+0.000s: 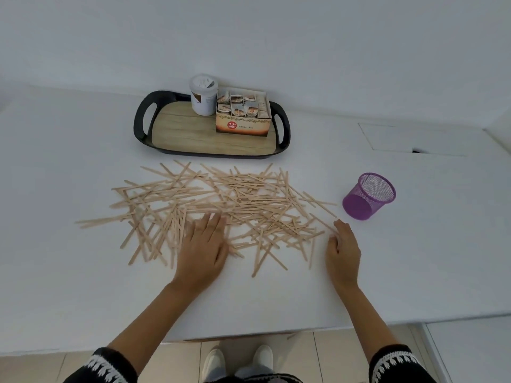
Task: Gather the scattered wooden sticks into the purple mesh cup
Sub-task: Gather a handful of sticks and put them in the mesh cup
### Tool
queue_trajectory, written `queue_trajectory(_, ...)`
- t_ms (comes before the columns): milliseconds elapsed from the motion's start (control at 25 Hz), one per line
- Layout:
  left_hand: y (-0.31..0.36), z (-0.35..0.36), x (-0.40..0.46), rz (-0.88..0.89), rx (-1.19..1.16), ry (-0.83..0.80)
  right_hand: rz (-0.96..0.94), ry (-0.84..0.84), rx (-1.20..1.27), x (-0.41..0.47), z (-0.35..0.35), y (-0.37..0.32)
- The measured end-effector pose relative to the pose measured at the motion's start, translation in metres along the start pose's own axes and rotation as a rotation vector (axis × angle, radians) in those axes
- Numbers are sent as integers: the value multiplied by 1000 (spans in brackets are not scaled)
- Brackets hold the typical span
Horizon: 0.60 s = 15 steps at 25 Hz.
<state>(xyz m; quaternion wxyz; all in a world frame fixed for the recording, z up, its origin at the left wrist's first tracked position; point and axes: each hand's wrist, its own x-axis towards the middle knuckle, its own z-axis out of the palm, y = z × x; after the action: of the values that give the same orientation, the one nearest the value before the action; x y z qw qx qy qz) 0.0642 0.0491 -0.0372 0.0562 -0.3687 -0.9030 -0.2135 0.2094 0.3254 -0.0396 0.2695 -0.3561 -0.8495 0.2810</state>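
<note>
Sticks: a wide, tangled spread of thin wooden sticks lies flat across the middle of a white table, crossing one another at every angle, none of them in the cup
Cup: a purple mesh cup stands upright on the table to the right of the spread, just beyond the outermost sticks, its mouth tilted toward the camera by the wide lens
Left hand: the left hand lies palm down on the near middle of the spread, fingers straight and together, pressing on the sticks beneath it
Right hand: the right hand rests on its edge at the right fringe of the spread, fingers relaxed and lightly bent, fingertips touching the end of a stick, gripping nothing
Behind: a black-rimmed tray with a wood-look floor sits against the wall, carrying a white tub and an open box of tea bags
Below: dark patterned sleeves, white shoes and a tiled floor show at the table's near edge
</note>
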Motion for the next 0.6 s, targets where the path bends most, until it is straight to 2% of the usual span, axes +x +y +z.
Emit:
queue_trajectory(120, 34, 22, 1, 108, 46, -66, -67, -155, -179, 1, 3, 2)
queue_trajectory(240, 55, 39, 8, 121, 95, -96, -228, -243, -269, 1, 6, 3)
queue_trajectory(440, 80, 55, 28, 93, 127, -117, -367, -186, -194, 6, 6, 8)
queue_trajectory(600, 92, 61, 44, 134, 37, -67, -415, -251, -54, 12, 3, 7)
